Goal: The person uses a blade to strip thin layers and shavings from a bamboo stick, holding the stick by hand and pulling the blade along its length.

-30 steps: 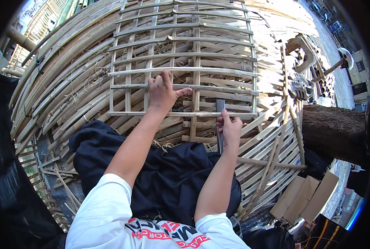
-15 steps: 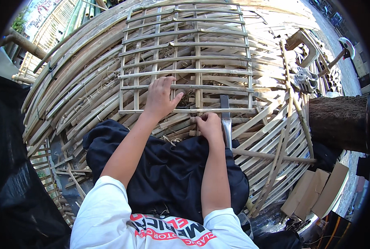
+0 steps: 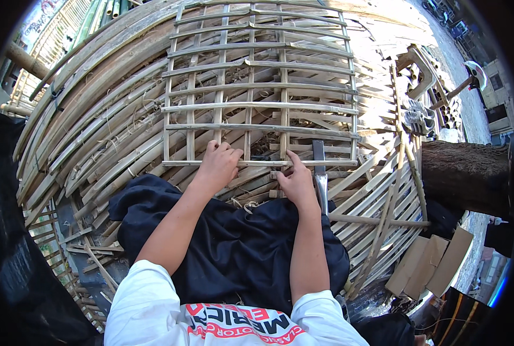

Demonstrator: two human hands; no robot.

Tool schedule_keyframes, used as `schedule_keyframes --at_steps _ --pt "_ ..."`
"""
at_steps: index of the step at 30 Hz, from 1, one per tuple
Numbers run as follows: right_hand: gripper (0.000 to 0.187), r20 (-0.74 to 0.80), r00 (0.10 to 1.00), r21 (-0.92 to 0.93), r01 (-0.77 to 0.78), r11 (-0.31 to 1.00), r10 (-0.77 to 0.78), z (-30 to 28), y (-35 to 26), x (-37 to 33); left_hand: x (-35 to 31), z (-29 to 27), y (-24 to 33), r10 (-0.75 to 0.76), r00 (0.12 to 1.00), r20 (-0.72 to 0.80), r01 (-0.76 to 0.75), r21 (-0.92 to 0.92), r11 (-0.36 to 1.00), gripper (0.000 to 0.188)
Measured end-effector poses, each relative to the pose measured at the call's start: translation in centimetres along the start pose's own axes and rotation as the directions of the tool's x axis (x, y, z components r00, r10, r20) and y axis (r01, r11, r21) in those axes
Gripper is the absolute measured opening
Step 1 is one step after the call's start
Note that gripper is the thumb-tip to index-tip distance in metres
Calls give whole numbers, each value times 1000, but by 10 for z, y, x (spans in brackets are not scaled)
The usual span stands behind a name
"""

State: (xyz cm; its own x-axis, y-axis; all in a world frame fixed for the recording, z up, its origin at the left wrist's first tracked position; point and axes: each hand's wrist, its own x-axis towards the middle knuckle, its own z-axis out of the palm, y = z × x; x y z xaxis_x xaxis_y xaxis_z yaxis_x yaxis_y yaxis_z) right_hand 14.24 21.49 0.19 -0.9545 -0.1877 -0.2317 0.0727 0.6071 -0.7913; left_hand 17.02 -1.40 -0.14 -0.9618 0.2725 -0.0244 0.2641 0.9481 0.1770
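Bamboo lattice (image 3: 284, 106) over strip pile (image 3: 113, 124); perhaps a trunk (image 3: 467, 179) at right

A white T-shirt (image 3: 170, 326) with short sleeves (image 3: 147, 285) is worn, printed across the front with bold black and red lettering (image 3: 242, 323); below it, creased black cloth (image 3: 245, 248) is draped.

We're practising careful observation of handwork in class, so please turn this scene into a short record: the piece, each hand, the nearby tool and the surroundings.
Piece: lattice of crossed wooden strips
Left hand: at its near edge strip, fingers curled
Right hand: at the same strip, index finger extended
Tool: flat metal tool, just right of the right hand
Beneath: pile of long strips
Lap: black cloth
Far right: brown log
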Motion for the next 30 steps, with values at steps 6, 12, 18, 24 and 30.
schedule_keyframes --at_steps 6,12,18,24,30 --pt "63 13 1000 45 -2 999 1 -2 1 -1 -1 4 -5 32 998 -62 -36 -72 997 33" --pt "61 32 999 99 33 995 -36 -8 2 0 -2 3 -7 41 996 -82 -58 -213 975 34" --pt "56 -16 996 103 90 991 -89 -9 8 0 -1 4 -7 69 991 -113 -94 -231 969 36" --pt "47 -61 992 115 115 987 -108 -15 2 -1 -4 -8 -3 70 988 -135 -105 -275 956 35" --pt "45 -40 996 72 87 994 -84 -32 -9 -9 -6 -8 1 57 978 -199 -127 -360 924 38"
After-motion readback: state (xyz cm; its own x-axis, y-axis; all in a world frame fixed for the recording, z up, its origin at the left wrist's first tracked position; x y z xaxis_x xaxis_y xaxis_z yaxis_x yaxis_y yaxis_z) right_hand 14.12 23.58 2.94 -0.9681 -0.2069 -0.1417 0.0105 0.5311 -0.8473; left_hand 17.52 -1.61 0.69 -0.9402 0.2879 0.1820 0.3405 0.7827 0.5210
